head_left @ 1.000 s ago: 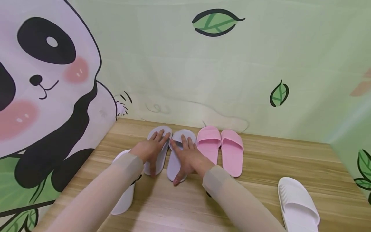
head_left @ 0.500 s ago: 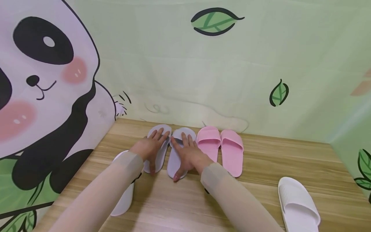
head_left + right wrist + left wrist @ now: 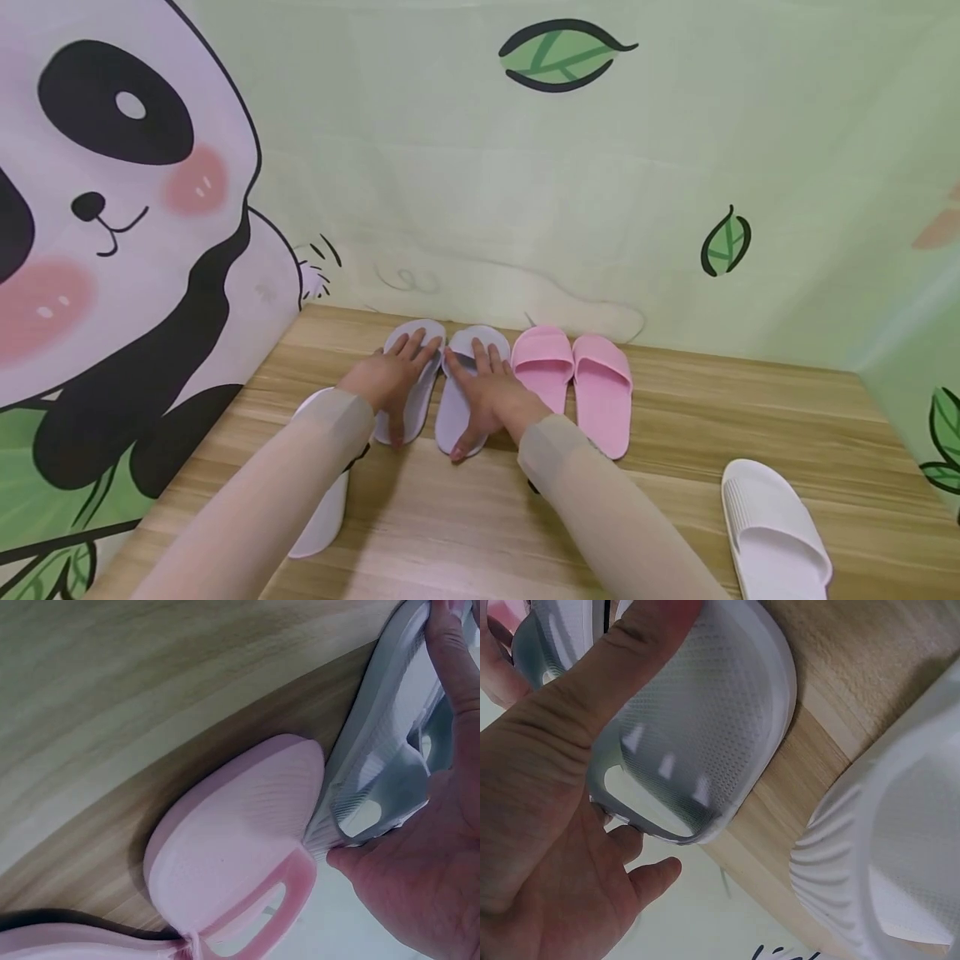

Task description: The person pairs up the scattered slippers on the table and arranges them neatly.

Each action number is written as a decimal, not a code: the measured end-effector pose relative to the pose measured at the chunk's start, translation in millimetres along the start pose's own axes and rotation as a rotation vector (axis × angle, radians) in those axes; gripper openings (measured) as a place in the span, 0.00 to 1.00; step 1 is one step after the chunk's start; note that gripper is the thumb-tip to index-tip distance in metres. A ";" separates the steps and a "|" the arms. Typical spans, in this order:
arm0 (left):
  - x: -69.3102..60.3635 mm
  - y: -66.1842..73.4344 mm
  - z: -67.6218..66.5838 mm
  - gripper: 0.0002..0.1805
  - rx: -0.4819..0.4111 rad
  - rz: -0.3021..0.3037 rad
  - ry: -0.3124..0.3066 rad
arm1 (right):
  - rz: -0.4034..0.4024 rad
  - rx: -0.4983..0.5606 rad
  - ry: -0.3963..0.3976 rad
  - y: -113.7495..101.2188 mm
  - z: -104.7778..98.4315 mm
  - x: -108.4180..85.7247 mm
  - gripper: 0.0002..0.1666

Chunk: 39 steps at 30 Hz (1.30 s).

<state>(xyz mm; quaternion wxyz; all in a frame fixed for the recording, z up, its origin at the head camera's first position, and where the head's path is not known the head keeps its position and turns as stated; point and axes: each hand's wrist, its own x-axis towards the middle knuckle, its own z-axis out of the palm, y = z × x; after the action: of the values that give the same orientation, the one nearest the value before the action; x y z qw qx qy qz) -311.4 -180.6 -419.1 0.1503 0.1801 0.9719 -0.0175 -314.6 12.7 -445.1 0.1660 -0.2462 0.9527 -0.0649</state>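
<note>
A pair of grey slippers lies side by side near the back wall in the head view, toes toward the wall. My left hand (image 3: 386, 383) rests on the left grey slipper (image 3: 417, 412), its fingers spread over the strap and its thumb toward the heel. On the right grey slipper (image 3: 452, 417) my right hand (image 3: 491, 400) lies the same way, fingers extended. Close up, the left wrist view shows the left thumb (image 3: 622, 656) along the textured footbed (image 3: 712, 697). Part of each grey strap is hidden under the fingers.
Right of the grey pair stand two pink slippers, the left one (image 3: 543, 343) and the right one (image 3: 603, 408). One white slipper (image 3: 324, 517) is partly behind my left forearm; another white slipper (image 3: 780, 525) lies at the front right. A printed wall cloth (image 3: 450, 167) bounds the wood-grain surface (image 3: 720, 400).
Both grey slippers have slid slightly toward the back wall under my hands, bringing their toes about level with the pink pair's. The pink and white slippers stay where they were.
</note>
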 end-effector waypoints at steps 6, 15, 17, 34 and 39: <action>-0.3 0.9 -3.2 0.87 0.003 0.002 0.005 | 0.001 0.001 0.005 2.5 -2.6 0.7 0.93; 0.8 -1.9 2.5 0.89 0.001 0.002 0.010 | -0.020 0.013 0.017 3.2 -0.5 -0.4 0.92; -1.8 0.8 0.2 0.87 0.014 -0.008 0.004 | -0.020 0.012 0.018 2.8 -0.2 -0.7 0.92; -1.7 -6.3 7.1 0.88 -0.033 -0.008 0.019 | -0.024 -0.025 0.043 4.4 2.6 0.4 0.96; -1.6 -3.7 5.6 0.86 -0.022 -0.020 0.016 | -0.029 -0.034 0.046 6.4 3.5 1.4 0.94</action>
<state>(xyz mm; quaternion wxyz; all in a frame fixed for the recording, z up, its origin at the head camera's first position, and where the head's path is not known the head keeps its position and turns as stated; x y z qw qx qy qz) -309.7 -185.2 -424.0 0.1442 0.1690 0.9750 -0.0067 -317.4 17.5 -450.1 0.1391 -0.2612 0.9535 -0.0569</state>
